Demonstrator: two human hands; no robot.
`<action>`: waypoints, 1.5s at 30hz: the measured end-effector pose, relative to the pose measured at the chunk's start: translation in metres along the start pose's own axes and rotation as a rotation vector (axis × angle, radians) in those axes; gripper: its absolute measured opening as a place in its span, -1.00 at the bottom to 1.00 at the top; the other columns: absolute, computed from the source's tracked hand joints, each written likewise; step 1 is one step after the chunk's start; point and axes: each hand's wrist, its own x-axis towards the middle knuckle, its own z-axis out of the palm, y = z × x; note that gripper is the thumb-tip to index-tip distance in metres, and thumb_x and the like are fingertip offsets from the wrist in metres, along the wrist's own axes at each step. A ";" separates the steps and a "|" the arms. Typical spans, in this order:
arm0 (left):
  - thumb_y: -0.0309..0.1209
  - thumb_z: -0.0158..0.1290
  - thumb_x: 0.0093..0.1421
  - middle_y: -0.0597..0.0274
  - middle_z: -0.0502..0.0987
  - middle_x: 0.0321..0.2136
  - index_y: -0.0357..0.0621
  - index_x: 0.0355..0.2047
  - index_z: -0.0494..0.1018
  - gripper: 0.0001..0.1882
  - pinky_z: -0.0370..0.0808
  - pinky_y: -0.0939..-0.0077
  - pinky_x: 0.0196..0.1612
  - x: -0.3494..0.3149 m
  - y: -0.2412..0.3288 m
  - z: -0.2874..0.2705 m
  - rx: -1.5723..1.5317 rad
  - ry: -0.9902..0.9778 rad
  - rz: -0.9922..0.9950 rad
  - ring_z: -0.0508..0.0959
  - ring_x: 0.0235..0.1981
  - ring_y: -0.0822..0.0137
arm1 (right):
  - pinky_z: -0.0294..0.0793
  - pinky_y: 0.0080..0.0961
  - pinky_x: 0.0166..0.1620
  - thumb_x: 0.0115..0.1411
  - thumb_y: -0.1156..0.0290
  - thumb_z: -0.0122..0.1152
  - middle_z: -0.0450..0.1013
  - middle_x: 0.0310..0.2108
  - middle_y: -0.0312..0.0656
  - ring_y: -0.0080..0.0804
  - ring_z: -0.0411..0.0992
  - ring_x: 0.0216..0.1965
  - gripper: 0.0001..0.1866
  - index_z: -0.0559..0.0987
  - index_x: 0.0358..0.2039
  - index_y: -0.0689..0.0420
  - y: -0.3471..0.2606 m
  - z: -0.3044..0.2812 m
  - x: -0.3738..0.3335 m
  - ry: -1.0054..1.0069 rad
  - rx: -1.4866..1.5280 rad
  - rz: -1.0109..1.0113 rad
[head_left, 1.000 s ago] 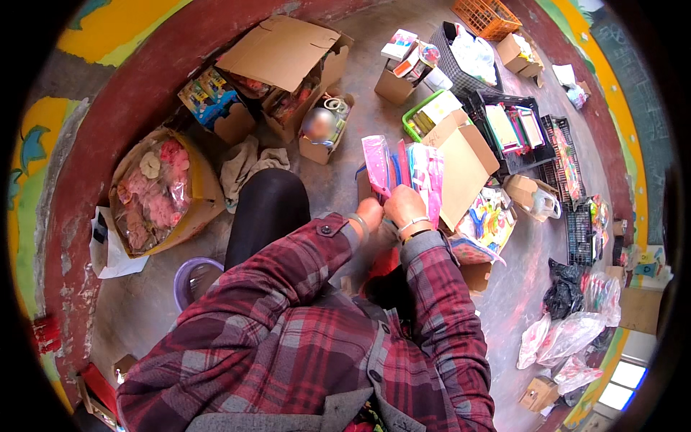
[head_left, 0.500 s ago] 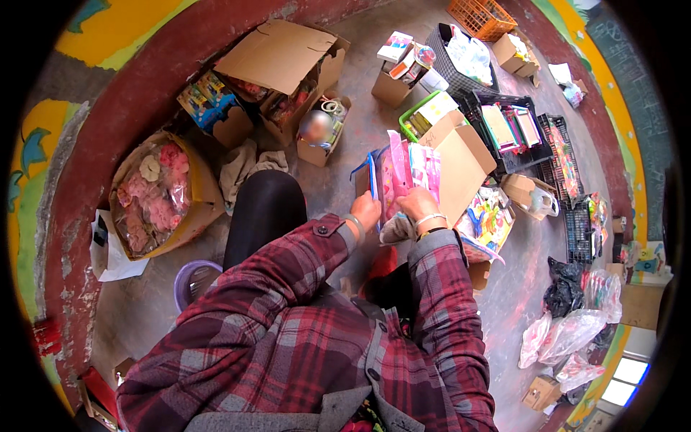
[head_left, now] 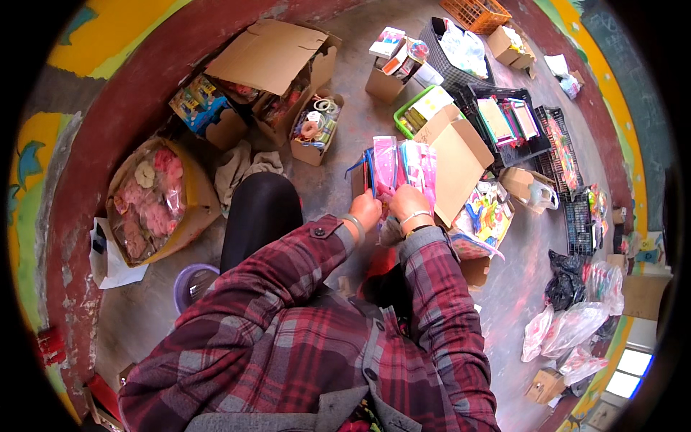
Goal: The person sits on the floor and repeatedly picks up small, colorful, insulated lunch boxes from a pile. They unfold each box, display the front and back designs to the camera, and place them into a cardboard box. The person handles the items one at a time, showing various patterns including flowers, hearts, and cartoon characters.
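Observation:
In front of me stands a bunch of pink plastic packets [head_left: 386, 164] and pouches in a box whose cardboard flap [head_left: 461, 162] is folded out to the right. My left hand [head_left: 366, 209] is closed at the near left edge, on a blue-edged pouch [head_left: 369, 173]. Close beside it my right hand [head_left: 409, 204] is closed on the near end of the pink packets, its fingertips hidden. A greyish cloth [head_left: 391, 232] hangs just under my right hand; whether that hand holds it too I cannot tell.
To the right are a box of colourful items [head_left: 484, 219], black crates [head_left: 507, 155] and plastic bags [head_left: 572, 333]. On the left stand a carton of bagged pink flowers [head_left: 147, 205], a purple basket [head_left: 194, 284] and a small box of tapes [head_left: 317, 129]. A green basket [head_left: 425, 111] stands beyond.
My right hand has shifted left, closer to my left hand. The pink packets now stand differently, and one strip that stuck up sits lower. The view has shifted slightly.

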 end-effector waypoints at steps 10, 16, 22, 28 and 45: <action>-0.28 -0.09 0.12 -0.30 0.49 -0.39 -0.35 -0.16 0.32 -0.62 0.40 -0.01 -0.22 -0.010 0.028 -0.012 -0.107 0.009 0.069 0.49 -0.31 -0.24 | 0.47 -0.28 -0.17 -0.08 0.13 0.22 0.49 -0.36 0.15 0.03 0.48 -0.26 -0.62 0.60 -0.43 0.24 0.026 -0.011 0.004 0.066 0.056 -0.050; -0.40 -0.06 0.07 -0.11 0.49 -0.41 -0.27 -0.23 0.34 -0.73 0.41 0.15 -0.19 -0.010 0.024 -0.008 -0.154 0.243 0.228 0.49 -0.31 -0.07 | 0.46 -0.44 -0.25 -0.03 0.31 0.15 0.54 -0.38 0.00 -0.27 0.51 -0.36 -0.64 0.58 -0.27 0.29 0.110 -0.081 -0.075 0.406 0.588 -0.125; -0.48 -0.16 0.14 0.13 0.46 -0.46 -0.24 -0.20 0.33 -0.78 0.48 0.39 -0.34 0.004 -0.007 0.012 -0.234 -0.079 0.218 0.49 -0.43 0.36 | 0.40 -0.62 -0.33 -0.04 0.50 0.06 0.53 -0.47 -0.12 -0.55 0.44 -0.45 -0.69 0.56 -0.28 0.39 0.204 -0.092 -0.168 0.528 0.823 -0.058; -0.44 -0.16 0.15 0.09 0.51 -0.34 -0.24 -0.13 0.38 -0.71 0.49 0.40 -0.31 0.004 -0.015 0.007 -0.148 -0.193 0.212 0.51 -0.38 0.30 | 0.46 -0.54 -0.23 -0.05 0.63 -0.03 0.53 -0.32 -0.08 -0.42 0.49 -0.33 -0.65 0.55 -0.21 0.35 0.298 0.002 -0.205 0.421 0.998 0.175; -0.51 -0.19 0.09 0.25 0.49 -0.50 -0.18 -0.38 0.43 -0.82 0.44 0.53 -0.45 -0.001 -0.013 -0.033 -0.304 -0.075 -0.058 0.49 -0.49 0.42 | 0.40 -0.16 -0.07 -0.02 0.51 -0.02 0.23 0.08 0.07 0.07 0.38 -0.08 -0.44 0.31 0.09 0.08 0.312 0.050 -0.055 0.454 0.121 0.171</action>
